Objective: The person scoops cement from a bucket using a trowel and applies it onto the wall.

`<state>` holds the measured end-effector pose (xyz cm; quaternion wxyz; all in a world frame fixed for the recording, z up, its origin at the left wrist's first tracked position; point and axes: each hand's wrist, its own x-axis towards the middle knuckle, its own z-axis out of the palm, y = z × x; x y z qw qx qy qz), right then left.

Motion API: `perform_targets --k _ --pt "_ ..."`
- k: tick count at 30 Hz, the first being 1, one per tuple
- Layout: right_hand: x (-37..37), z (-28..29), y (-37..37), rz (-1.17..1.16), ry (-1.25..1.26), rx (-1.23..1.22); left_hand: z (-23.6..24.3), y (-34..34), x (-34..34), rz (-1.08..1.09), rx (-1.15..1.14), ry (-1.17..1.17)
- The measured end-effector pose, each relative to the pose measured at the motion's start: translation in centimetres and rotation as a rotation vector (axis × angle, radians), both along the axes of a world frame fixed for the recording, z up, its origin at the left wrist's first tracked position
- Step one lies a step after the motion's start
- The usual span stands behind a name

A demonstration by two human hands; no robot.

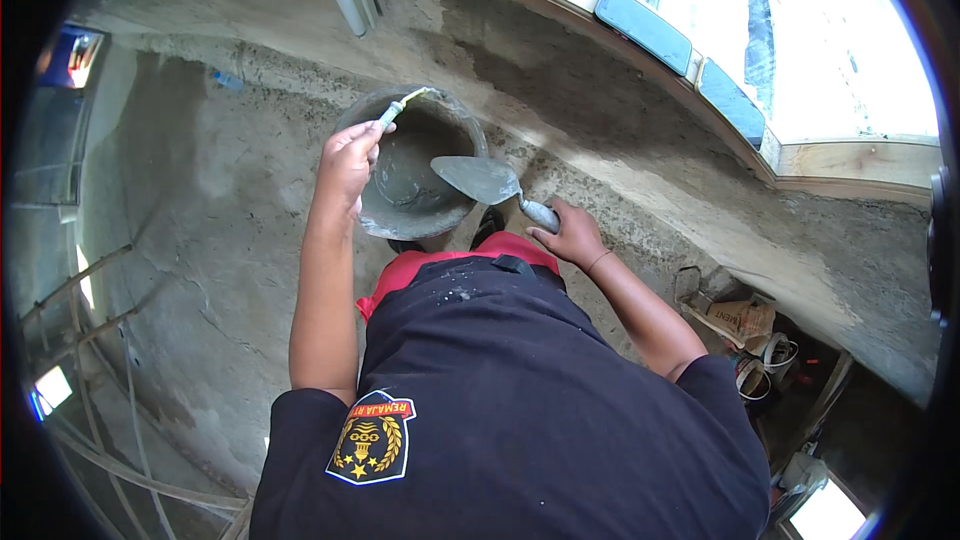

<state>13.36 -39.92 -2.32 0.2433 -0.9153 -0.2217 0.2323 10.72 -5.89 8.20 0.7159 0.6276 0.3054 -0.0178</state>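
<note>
In front of my feet stands a round grey tub (362,116) with wet grey mortar (405,172) smeared inside. My right hand (572,236) is closed around the handle of a pointed trowel (476,178). Its broad grey blade lies flat over the tub's right rim, above the opening. My left hand (348,162), above the tub's left side, grips the pale handle of a thin tool (392,112) with a bent metal neck. That tool points up and to the right across the far rim; whether it has a blade turned edge-on, I cannot tell.
Two dark phones (643,30) (731,100) lie on the wooden window ledge (850,160) at the upper right. A paper sack (745,318) and several small buckets (779,351) stand at the right. Wooden poles (80,280) lean at the left. A plastic bottle (228,81) lies near the far wall.
</note>
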Motion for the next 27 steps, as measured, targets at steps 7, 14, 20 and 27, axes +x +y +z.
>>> perform_targets --k 7,14,20,27 --pt "0.5 -0.5 -0.3 -0.049 -0.057 0.037 -0.8 0.1 0.1 0.018 0.012 -0.004" --pt "0.8 -1.3 -1.4 -0.098 -0.095 0.057 -1.5 0.1 0.7 0.034 -0.007 0.017" --pt "0.6 -0.4 -0.6 -0.094 -0.087 0.070 -2.3 1.0 0.4 0.044 -0.029 0.002" --pt "-0.6 -0.7 0.2 -0.087 -0.092 0.067 -3.8 1.6 -0.3 0.040 -0.079 0.004"
